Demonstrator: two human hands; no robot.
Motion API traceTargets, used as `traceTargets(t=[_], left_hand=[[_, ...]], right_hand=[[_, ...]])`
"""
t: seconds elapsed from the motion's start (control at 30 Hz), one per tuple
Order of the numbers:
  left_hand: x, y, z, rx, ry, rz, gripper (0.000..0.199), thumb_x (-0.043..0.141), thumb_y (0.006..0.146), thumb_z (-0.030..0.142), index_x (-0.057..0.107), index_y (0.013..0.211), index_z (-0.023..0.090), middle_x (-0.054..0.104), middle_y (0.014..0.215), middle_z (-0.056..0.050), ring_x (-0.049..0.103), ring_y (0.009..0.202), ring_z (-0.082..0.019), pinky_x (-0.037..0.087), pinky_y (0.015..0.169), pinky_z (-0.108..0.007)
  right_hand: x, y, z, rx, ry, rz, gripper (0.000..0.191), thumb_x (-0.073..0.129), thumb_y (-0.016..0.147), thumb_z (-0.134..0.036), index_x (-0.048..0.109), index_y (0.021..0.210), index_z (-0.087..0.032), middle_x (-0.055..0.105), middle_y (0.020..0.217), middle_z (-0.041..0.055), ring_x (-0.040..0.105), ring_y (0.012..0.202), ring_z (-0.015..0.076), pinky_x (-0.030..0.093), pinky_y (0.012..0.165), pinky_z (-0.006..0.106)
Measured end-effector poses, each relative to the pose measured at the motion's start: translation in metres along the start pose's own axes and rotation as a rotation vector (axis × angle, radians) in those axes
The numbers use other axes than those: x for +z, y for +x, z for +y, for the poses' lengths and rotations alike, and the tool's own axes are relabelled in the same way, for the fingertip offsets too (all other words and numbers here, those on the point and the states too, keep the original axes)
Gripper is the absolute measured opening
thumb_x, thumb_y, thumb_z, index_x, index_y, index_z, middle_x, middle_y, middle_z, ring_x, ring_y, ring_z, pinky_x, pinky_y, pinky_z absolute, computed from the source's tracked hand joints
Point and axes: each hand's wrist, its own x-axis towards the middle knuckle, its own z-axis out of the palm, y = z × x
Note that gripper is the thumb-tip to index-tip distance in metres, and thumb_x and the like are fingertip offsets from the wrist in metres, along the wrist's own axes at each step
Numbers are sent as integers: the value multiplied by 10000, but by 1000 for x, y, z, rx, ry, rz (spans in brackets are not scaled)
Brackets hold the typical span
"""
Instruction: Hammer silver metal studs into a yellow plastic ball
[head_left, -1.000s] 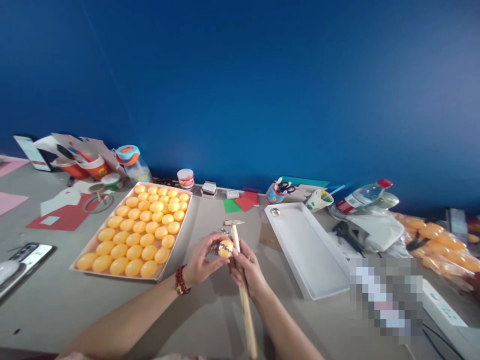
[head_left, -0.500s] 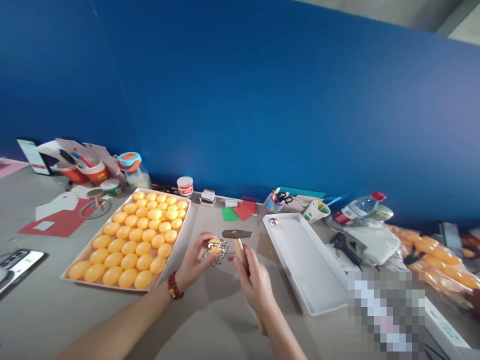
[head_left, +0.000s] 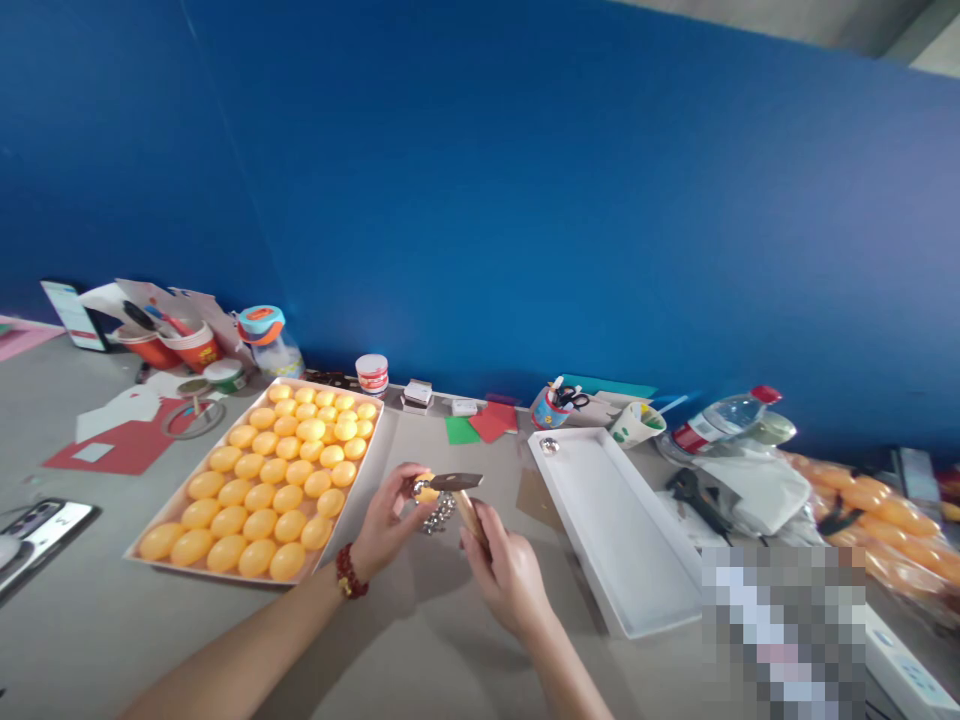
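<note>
My left hand (head_left: 391, 518), with a beaded bracelet (head_left: 351, 572) at the wrist, pinches a small orange ball (head_left: 427, 492) with shiny silver pieces on it. In my right hand (head_left: 506, 570) is a hammer (head_left: 470, 515), gripped by its wooden handle. The dark hammer head overlaps the ball's right side in view; whether it touches, I cannot tell. Small silver pieces (head_left: 440, 515) lie in a cluster just below the ball, too small to make out singly. Left of my hands stands a shallow box (head_left: 324, 545) filled with rows of orange balls.
A white tray (head_left: 630, 560) to the right holds one silvery object (head_left: 550, 446) in its far corner. Behind are a small tub (head_left: 372, 374), coloured paper (head_left: 493, 420) and a pen cup (head_left: 550, 410). A plastic bottle (head_left: 720, 420) and bagged orange balls (head_left: 885, 510) lie farther right.
The hammer head has moved left, from beside the ball to right against or over it in view. My left hand still holds the ball, which appears slightly turned.
</note>
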Motion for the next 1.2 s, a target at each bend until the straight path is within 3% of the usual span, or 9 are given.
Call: traceTargets(t=[0.17,0.33,0.53,0.6,0.67,0.8,0.97,1.2], left_hand=[[0,1,-2,19,-4,16,395,681,837,348,564,1189,211,607,1091,-77,613,964,-205,537,845,-367],[1,0,-2,30,-84,-74,384,635,877,329,549,1235,220,593,1229,-107,601,1115,-248,524,932,-412],[4,-6,4,6,-8,-197,417,633,882,295,496,1272,232,615,1215,-107,620,1096,-243,534,923,-393],[7,-8,6,79,69,-225,363,622,885,296,525,1227,221,619,1175,-107,607,1088,-250,522,931,-413],[8,-8,8,152,138,-231,328,606,892,294,541,1205,222,616,1157,-109,585,1102,-259,499,950,-442],[10,-7,7,198,181,-237,319,607,890,306,557,1196,230,600,1198,-112,548,1150,-270,463,991,-459],[10,-10,1,115,108,-252,353,634,874,346,548,1192,218,610,1145,-98,578,1094,-246,484,958,-400],[11,-9,4,11,29,-324,308,644,872,344,608,1145,206,641,1138,-93,598,1085,-242,461,982,-395]], right_hand=[[-1,1,-2,39,70,-11,242,524,926,-326,591,1138,-228,691,694,51,613,527,199,422,509,257],[1,4,-5,263,480,9,239,561,919,-453,561,1022,-237,713,914,49,461,344,77,360,327,204],[21,9,4,465,820,50,442,700,816,-453,513,1147,-226,676,1082,59,406,295,8,333,252,165],[28,9,7,515,898,61,471,733,784,-449,519,1132,-215,680,1028,45,400,301,2,333,247,151],[33,10,8,559,959,75,497,761,750,-457,527,1108,-205,672,845,-8,376,299,6,329,244,137],[38,10,8,604,1094,49,531,784,717,-479,532,1086,-193,486,529,-121,295,287,13,308,256,117],[39,10,9,636,1243,-42,491,802,711,-457,533,1026,-192,481,509,-120,238,293,-1,242,266,102],[43,7,19,651,1246,-61,450,796,728,-449,500,967,-207,452,483,-127,250,314,9,241,281,96]])
